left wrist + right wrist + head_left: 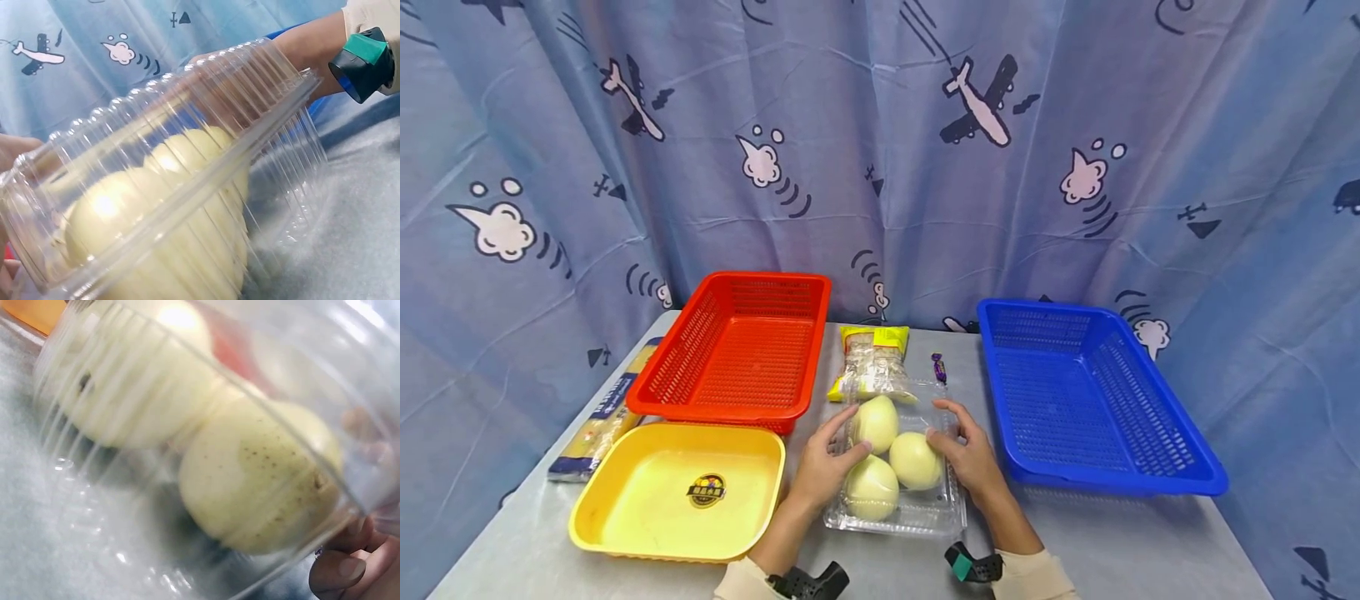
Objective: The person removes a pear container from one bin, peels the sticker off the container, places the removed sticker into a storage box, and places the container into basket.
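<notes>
A clear plastic clamshell box (917, 518) is near the front middle of the table, with three round, pale yellow pears (871, 490) inside. My left hand (822, 468) grips its left side, thumb on the lid. On the opposite side my right hand (972, 460) holds it the same way, and its curled fingers (340, 572) show beside the box wall in the right wrist view. In the left wrist view the box (187, 206) tilts across the picture and its lid looks closed over the pears. Dark speckles dot one pear (262, 481).
A red basket (730, 412) and a yellow tray (681, 548) stand at left, beside a long blue-and-yellow packet (591, 437). Behind the box lie a yellow-and-clear bag (874, 354) and a small purple-wrapped candy (939, 368). At right is a blue basket (1120, 482); a curtain hangs behind.
</notes>
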Motion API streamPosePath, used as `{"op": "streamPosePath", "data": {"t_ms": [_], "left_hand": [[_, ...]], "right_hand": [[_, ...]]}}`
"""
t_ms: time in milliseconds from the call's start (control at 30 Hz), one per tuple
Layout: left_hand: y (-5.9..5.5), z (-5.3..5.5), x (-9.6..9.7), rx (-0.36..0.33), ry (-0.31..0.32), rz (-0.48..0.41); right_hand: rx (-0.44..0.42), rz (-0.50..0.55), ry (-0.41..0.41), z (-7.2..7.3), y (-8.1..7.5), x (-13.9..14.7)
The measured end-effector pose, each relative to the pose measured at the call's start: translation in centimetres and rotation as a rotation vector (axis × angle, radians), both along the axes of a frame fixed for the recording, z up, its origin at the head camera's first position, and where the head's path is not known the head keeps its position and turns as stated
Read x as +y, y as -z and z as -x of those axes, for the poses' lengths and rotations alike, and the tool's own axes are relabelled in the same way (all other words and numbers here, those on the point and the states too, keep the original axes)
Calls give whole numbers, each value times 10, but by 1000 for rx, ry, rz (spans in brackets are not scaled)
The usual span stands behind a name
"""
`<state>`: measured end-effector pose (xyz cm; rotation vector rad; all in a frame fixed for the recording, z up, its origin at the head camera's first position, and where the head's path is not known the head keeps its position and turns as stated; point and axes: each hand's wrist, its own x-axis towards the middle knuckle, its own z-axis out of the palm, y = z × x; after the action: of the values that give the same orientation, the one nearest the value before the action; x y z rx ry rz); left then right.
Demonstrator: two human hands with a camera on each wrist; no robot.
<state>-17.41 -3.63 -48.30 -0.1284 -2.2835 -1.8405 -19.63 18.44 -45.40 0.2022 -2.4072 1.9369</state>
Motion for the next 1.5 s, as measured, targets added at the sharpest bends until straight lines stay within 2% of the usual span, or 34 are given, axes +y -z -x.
{"op": "streamPosePath", "data": {"t_ms": [100, 333, 533, 733, 867, 1033, 1300, 1500], "left_hand": [[2, 2, -1, 0, -12, 51], [-5, 4, -2, -7, -5, 136], [-10, 7, -7, -19, 53, 211], [-20, 11, -8, 4, 86, 364], [-28, 11, -8, -46, 104, 424], [-36, 9, -9, -85, 147, 441], [-42, 6, -14, -99, 191, 436], [-48, 4, -15, -125, 228, 387]], "right_hand": [[-7, -14, -3, -1, -2, 0], [-3, -43, -4, 18, 28, 9], [-37, -113, -2, 16, 25, 8], [-33, -198, -7, 14, 14, 5], [-31, -266, 0, 12, 9, 3], [-32, -313, 29, 9, 6, 3], [-26, -339, 40, 5, 2, 3], [-34, -381, 43, -1, -7, 4]]}}
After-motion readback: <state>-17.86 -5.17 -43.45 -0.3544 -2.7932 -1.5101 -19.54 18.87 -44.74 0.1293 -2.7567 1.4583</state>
